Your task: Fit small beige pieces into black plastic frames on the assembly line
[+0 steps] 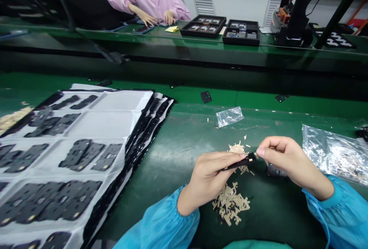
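Observation:
My left hand (pixel 211 172) grips a thin black plastic part (pixel 243 161), held tilted above the green bench. Close to the part's right end is my right hand (pixel 283 159), its thumb and index finger pinched together. A tiny pale bit shows at those fingertips, too small to name. Below my hands lies a loose pile of small beige strips (pixel 231 203); a second heap of beige strips (pixel 236 148) is partly hidden behind my left hand. Under my right hand another black part (pixel 276 170) rests on the bench, partly covered.
At left, stacked trays (pixel 115 101) hold several black parts in white-lined compartments. A small clear bag (pixel 230 116) lies ahead; a larger bag of small pieces (pixel 339 153) is at right. Across the raised shelf a co-worker in pink (pixel 149 0) works beside black boxes (pixel 203 26).

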Demonstrator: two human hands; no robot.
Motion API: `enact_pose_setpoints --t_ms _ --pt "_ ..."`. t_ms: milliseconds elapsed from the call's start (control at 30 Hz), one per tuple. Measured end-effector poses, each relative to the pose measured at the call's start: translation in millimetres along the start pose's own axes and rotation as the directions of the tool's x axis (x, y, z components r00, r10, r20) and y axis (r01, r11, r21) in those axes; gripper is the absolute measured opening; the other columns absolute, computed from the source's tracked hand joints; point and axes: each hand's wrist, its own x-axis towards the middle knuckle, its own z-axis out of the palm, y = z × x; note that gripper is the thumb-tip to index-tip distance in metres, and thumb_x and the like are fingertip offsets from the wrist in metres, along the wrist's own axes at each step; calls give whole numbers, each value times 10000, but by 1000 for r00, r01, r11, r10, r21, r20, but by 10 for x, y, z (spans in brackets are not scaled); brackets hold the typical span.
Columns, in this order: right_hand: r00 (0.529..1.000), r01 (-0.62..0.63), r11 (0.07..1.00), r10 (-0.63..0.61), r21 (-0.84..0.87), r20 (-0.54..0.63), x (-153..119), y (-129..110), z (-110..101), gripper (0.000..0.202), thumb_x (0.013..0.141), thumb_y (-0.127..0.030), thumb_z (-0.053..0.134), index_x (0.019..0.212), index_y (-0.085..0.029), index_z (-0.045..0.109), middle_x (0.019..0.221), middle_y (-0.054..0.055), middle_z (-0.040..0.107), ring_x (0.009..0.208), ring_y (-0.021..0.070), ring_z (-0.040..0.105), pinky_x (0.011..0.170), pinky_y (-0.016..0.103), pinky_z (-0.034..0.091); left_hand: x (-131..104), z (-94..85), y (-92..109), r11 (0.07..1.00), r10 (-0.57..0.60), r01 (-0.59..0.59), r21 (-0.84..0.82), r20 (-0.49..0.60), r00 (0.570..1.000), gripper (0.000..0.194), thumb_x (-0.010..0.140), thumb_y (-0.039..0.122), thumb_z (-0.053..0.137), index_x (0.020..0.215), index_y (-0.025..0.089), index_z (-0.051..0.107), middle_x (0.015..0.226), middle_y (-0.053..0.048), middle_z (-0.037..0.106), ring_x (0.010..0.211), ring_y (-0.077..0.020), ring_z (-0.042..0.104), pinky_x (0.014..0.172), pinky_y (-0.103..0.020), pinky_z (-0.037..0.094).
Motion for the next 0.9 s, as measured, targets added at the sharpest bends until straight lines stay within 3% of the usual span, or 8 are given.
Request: enact_pose_setpoints --t_ms 133,333,467,900 --pt "999 -32 999 32 13 1 11 7 -9 415 838 -537 787 731 -154 670 612 -36 524 513 73 368 475 214 267 -15 23 -24 1000 -3 3 -10 -3 1000 509 865 -54 667 1231 291 744 1086 -7 809 948 -146 780 847 -215 630" --pt "998 -56 996 55 72 16 16 -10 24 296 773 -418 865 752 -161 721 604 -31 574 520 77 422 483 200 312 -26 12 -30 999 12 -11 30 -22 1000 495 868 -51 668 1230 277 743 1100 -9 806 960 -143 778 863 -213 627" --pt "997 -79 991 79 106 9 27 -9 35 323 709 -401 913 736 -154 706 612 -24 600 535 83 459 493 191 345 -17 13 -21 999 12 -11 43 -22 1000 485 869 -41 674 1226 280 746 1106 -9 805 956 -147 780 867 -217 631" --pt "997 -74 987 75 143 3 68 36 10 315 692 -393 923 715 -167 705 578 -39 565 499 79 402 455 211 281 -22 49 16 990 -138 138 -14 -20 990 454 873 5 679 1183 323 772 1050 -2 816 898 -170 787 807 -246 639"
